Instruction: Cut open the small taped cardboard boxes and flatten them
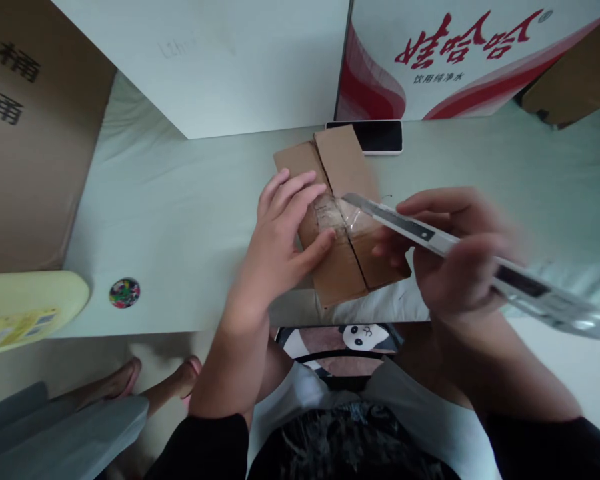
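Observation:
A small brown cardboard box lies on the pale green cloth, a dark seam running along its top between two flaps. Clear tape crosses the middle of that seam. My left hand rests on the box's left side, fingers spread and thumb pointing at the seam. In my right hand is a utility knife, its handle slanting down to the right. The blade tip is at the seam by the tape; whether it touches cannot be made out. My right fingertips are close to the box's right side.
Behind the box lies a phone, partly covered by a flap. White cartons stand along the back. A big brown carton, a yellow container and a round colourful disc are at left. Another person's feet show below.

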The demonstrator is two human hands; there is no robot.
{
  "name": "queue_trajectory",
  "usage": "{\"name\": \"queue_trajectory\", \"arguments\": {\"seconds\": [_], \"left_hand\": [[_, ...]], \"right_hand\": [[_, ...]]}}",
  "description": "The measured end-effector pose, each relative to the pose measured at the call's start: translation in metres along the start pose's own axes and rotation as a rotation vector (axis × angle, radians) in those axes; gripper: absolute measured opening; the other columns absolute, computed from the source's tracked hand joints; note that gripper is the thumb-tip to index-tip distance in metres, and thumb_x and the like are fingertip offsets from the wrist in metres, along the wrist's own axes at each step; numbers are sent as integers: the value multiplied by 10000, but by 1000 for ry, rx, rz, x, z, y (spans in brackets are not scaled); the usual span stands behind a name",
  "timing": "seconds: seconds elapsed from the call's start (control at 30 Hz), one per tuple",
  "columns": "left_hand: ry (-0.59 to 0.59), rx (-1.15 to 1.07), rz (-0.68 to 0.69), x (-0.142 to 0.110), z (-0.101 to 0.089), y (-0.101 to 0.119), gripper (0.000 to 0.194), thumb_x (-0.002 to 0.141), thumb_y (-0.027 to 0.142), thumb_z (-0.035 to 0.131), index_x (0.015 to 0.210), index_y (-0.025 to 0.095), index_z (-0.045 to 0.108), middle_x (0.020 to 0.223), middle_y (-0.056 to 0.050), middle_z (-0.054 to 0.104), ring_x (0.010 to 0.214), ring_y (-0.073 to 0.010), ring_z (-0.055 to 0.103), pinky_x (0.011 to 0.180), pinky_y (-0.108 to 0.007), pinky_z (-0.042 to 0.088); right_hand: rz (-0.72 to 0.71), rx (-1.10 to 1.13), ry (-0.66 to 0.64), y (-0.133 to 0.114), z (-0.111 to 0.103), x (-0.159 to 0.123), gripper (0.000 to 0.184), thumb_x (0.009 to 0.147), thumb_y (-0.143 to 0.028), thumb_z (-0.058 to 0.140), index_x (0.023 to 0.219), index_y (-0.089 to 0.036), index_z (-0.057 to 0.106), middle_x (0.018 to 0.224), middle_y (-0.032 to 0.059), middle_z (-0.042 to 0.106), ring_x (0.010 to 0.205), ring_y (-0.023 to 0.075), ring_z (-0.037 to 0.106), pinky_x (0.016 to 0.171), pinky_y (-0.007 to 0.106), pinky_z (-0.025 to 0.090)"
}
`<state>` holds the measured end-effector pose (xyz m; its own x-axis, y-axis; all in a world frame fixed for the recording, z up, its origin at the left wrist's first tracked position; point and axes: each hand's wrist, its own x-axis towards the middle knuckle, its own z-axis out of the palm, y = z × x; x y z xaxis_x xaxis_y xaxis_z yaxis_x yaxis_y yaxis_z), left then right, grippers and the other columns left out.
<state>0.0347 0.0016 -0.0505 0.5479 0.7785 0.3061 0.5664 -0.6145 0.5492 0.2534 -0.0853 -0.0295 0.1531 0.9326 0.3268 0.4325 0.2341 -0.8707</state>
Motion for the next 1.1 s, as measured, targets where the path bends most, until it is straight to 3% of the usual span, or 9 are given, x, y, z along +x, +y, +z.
{"name": "queue_trajectory", "arguments": {"seconds": [0.1,0.17,0.47,0.77,1.1], "left_hand": [[3,-11,8,-1,0,0,487,1070,587,520,1476,321,561,1638,-72,546,1627,-342,365,1369,-614,301],[5,-20,7,-1,0,0,494,1071,580,528,1479,305,560,1640,-80,543,1632,-353,354,1363,-627,303],[-5,-30,16,1,0,0,499,1068,580,545,1478,296,569,1639,-92,545,1630,-357,356,1362,-613,298],[-11,-35,-14,0,0,1,497,1061,599,554,1464,310,590,1639,-82,544,1638,-361,338,1361,-627,292],[-15,-27,0,0,0,0,529,1063,627,532,1463,285,587,1636,-97,547,1634,-360,343,1361,-625,291]], "right_hand": [[48,51,5,-8,9,3,266,993,-535,659,1095,-294,702,825,-7,753,623,158,682,516,288,526],[85,24,-27,-8,11,5,182,941,-426,718,1046,-278,713,784,-27,732,600,138,661,505,261,504],[41,-220,15,-10,11,12,79,849,-287,669,926,-272,670,675,-50,679,551,132,618,510,275,433],[-13,-250,-25,-15,10,14,46,875,-307,657,894,-279,626,642,-28,626,498,143,516,505,297,435],[-46,-245,-83,-17,10,17,30,876,-285,647,880,-262,628,639,-32,640,484,128,505,500,278,401]]}}
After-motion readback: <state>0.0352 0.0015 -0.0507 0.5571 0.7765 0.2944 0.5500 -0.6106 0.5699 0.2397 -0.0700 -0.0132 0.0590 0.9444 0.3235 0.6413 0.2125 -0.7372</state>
